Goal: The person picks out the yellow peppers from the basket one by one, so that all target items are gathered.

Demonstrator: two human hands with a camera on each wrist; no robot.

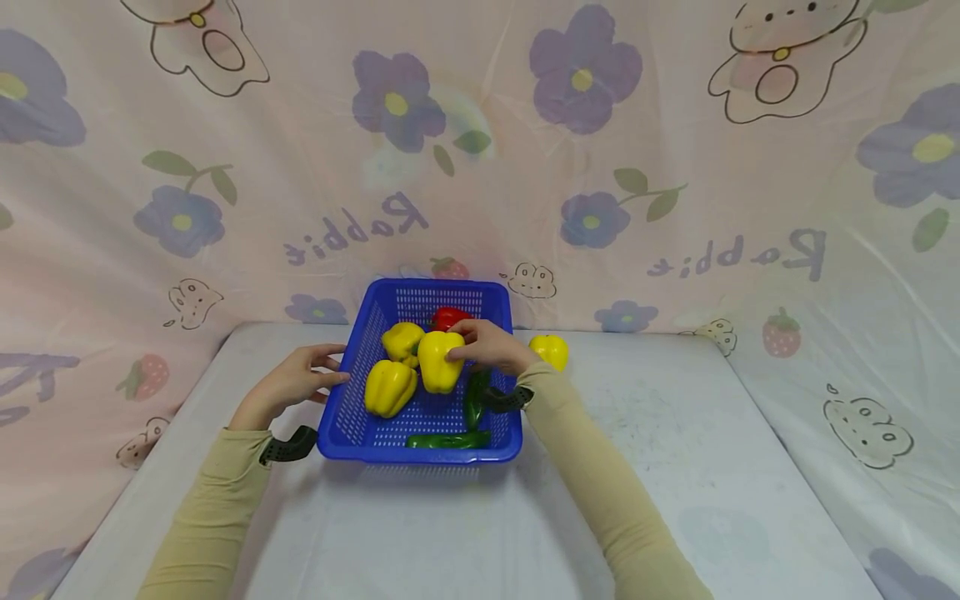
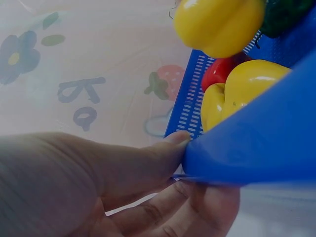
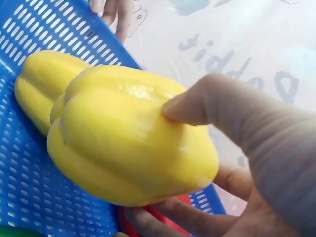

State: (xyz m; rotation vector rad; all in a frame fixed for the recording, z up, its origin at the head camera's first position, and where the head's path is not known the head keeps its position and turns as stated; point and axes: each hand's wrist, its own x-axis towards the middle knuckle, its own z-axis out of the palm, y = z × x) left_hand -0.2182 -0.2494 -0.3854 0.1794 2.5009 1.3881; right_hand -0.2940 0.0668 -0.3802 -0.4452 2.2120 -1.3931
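Observation:
My right hand (image 1: 495, 346) grips a yellow bell pepper (image 1: 440, 362) above the blue plastic basket (image 1: 420, 456), its thumb on one side and fingers curled round the other. At the basket's left rim, my left hand (image 1: 296, 379) holds the edge, with the thumb (image 2: 168, 148) at the rim and the fingers beneath it. Two more yellow bell peppers (image 1: 391, 389) lie inside on the left. A red pepper (image 1: 450, 317), partly hidden by the right hand, lies at the back. Green peppers (image 1: 448, 440) lie along the front and right of the basket.
Right of the basket, another yellow bell pepper (image 1: 550, 351) sits on the white table (image 1: 675, 433), partly behind the right wrist. A patterned curtain (image 1: 480, 183) hangs behind the table and along its sides. Dark bands (image 1: 291, 446) circle both wrists.

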